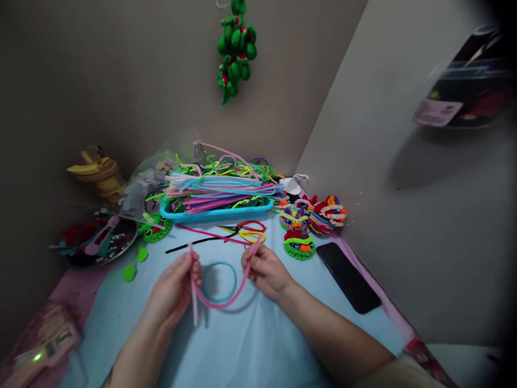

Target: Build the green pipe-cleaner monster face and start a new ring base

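Observation:
A bright pink pipe cleaner [220, 306] hangs in a U-shaped curve between my two hands. My left hand [177, 280] pinches one end of it, together with a pale pink stick [196, 312] that points down. The other end sticks up above the fingers of my right hand [266, 269], which are closed on it. Behind the curve, a light blue pipe cleaner bent into a ring [235, 277] lies on the cloth. Just beyond my hands are scissors with red and yellow handles [252, 233], a black pipe cleaner [189, 246] and a dark pink pipe cleaner [197, 231].
A blue tray [218, 217] heaped with coloured pipe cleaners stands at the back. To its right are several colourful fuzzy figures [299, 245] and a black phone [349, 277]. At left sit a metal dish [121, 248], green pieces [129, 272] and a pink glue gun [48, 350].

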A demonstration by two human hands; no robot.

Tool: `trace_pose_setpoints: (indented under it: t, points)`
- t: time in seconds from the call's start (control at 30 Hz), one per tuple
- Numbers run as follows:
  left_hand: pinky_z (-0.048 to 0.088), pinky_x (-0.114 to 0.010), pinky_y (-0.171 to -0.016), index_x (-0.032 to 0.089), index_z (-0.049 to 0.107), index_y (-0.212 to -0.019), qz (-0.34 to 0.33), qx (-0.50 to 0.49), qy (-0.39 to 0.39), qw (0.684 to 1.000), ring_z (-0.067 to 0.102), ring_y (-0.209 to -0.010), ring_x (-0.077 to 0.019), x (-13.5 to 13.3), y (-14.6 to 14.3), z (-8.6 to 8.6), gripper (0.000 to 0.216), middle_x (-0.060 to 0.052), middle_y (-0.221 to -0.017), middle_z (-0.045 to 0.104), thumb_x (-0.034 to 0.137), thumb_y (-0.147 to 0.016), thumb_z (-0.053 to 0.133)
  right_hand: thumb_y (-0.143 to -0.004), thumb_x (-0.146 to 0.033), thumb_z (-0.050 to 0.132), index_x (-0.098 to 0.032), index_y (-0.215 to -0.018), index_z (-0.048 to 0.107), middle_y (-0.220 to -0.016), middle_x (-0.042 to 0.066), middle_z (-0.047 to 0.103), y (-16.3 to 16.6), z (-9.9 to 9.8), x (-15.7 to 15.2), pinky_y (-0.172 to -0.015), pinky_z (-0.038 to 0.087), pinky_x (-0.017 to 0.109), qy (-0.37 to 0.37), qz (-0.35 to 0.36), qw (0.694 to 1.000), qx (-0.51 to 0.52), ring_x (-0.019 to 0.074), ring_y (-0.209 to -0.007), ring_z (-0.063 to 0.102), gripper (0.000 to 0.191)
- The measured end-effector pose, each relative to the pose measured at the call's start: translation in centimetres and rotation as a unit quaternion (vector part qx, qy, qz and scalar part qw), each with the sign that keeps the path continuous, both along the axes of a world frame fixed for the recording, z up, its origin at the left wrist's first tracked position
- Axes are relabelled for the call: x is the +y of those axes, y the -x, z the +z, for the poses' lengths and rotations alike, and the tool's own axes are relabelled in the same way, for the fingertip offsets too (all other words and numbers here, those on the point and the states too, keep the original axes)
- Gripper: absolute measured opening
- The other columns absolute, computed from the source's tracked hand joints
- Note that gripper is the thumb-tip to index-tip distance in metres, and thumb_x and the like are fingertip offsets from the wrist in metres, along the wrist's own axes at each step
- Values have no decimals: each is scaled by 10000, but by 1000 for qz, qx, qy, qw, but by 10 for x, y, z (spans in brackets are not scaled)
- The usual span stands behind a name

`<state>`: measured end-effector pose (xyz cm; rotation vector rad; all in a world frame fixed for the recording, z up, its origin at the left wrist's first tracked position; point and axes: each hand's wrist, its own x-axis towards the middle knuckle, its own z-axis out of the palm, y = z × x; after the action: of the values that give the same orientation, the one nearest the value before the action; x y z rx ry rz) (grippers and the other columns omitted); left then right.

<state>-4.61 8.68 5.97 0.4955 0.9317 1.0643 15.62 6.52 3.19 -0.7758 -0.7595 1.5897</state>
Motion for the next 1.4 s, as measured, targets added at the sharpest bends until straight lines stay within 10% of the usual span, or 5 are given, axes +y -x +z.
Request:
trace_pose_setpoints:
  t: [0.2, 0.83, 1.17, 1.4]
  points:
    - [443, -187, -522, 128, 610, -718, -100, 94, -53, 989, 511, -536, -92, -29, -38, -12, 220, -4, -620, 564, 333, -747, 686, -635, -412, 770, -169, -727, 519, -535, -54, 570, 22, -2, -16, -353, 294, 147, 67, 73, 993, -63, 43, -373, 436, 361]
    - [421, -208, -451, 148, 575, -721, -61, 16, -16, 998, 519, -455, -97, -35, -45, -6, 271, 2, -626, 588, 389, -720, 698, -693, -394, 687, -185, -697, 457, -486, -90, 483, 39, -7, -28, -384, 370, 170, 58, 70, 979, -184, 56, -384, 434, 310]
    - [458, -202, -599, 136, 679, -688, -58, 129, -95, 985, 592, -595, -133, -33, -36, -6, 169, -40, -635, 659, 297, -697, 731, -667, -319, 734, -203, -850, 564, -759, -1, 596, 28, 6, -28, -667, 465, 261, -46, -3, 982, -185, 130, -703, 568, 275]
    - [422, -200, -552, 137, 691, -639, -124, 175, -94, 972, 574, -546, -133, -33, -37, 1, 133, -50, -591, 670, 254, -660, 751, -719, -370, 693, -186, -798, 609, -717, -4, 575, 19, 10, -23, -531, 442, 243, -33, 15, 986, -164, 105, -560, 542, 217]
